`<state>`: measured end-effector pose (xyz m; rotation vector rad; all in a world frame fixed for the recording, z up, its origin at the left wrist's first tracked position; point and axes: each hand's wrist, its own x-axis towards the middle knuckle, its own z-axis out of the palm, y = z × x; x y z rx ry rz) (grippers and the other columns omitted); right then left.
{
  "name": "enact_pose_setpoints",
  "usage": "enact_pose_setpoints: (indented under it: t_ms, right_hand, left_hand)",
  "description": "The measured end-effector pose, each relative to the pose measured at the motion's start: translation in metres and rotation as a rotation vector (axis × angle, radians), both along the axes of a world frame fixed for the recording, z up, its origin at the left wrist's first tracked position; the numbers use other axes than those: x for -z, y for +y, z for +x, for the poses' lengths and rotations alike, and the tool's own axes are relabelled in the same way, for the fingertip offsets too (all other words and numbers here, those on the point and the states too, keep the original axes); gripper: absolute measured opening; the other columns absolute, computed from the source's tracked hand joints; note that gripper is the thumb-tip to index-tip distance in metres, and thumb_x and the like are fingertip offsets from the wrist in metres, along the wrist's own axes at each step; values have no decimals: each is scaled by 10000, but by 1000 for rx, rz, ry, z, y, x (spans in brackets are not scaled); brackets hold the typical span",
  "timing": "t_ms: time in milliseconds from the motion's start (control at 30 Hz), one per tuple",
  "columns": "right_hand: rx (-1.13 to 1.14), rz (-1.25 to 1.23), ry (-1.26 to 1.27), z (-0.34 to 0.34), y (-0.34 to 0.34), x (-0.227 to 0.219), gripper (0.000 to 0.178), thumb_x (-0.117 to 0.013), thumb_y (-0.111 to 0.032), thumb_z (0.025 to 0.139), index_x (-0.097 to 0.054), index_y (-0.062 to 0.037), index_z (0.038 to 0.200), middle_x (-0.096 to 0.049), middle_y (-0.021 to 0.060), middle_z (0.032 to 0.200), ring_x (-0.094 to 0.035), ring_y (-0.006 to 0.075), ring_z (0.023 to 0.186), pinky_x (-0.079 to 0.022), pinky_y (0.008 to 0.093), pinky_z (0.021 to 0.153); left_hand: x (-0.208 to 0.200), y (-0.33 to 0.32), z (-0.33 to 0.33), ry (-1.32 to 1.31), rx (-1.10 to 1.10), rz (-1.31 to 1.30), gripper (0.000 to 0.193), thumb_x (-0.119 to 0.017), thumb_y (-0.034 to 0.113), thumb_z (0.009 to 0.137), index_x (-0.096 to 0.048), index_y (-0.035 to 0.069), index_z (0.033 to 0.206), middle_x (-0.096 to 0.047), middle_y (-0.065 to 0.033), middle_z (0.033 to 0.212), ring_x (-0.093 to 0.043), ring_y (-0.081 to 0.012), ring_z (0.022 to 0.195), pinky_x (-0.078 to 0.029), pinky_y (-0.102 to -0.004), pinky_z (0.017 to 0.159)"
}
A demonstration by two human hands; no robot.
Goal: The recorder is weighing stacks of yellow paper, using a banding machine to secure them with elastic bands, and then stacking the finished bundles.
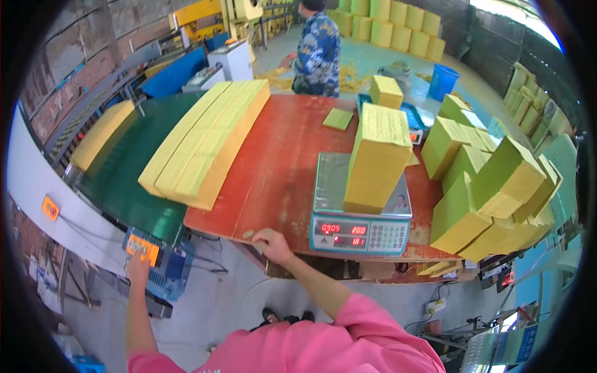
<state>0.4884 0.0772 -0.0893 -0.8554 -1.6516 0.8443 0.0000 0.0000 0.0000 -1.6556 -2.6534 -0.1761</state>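
My left hand (137,266) reaches to an orange control box (147,246) with round buttons, at the near end of a green conveyor belt (118,186). Its fingers stretch onto the box face and hold nothing. My right hand (273,246) rests on the near edge of the red table (261,186), its fingers curled in with nothing visible in them. To its right stands a digital scale (360,233) with lit red figures. A tall yellow paper stack (377,161) is upright on its tray. Long yellow paper stacks (208,146) lie side by side across belt and table.
More yellow stacks (460,211) pile up at the table's right. A second scale (410,118) bears a yellow block (386,91). Another long stack (102,133) lies left of the belt. Beyond the table stand a person (317,53) in patterned clothing and a blue bin (443,82).
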Motion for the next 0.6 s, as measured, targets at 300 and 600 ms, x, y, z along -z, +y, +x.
enact_pose_setpoints:
  t_ms: [300,600]
  right_hand:
    - [16,-2,46,-4,-6,-2,62,-614,14,811,-646,-23,849,-639,78,831,-612,176,759,-484,287,679]
    - [28,-31,28,-1,-2,-2,61,-618,15,772,-620,-23,820,-634,93,828,-613,247,800,-493,334,728]
  left_hand:
    - [-16,-12,17,42,93,73,470,-706,201,782,-598,130,1234,-676,-181,1034,-623,-380,986,-481,-470,861]
    - [-31,-3,23,-125,176,48,444,-612,133,798,-585,64,1236,-669,-209,859,-667,-312,638,-535,-408,579]
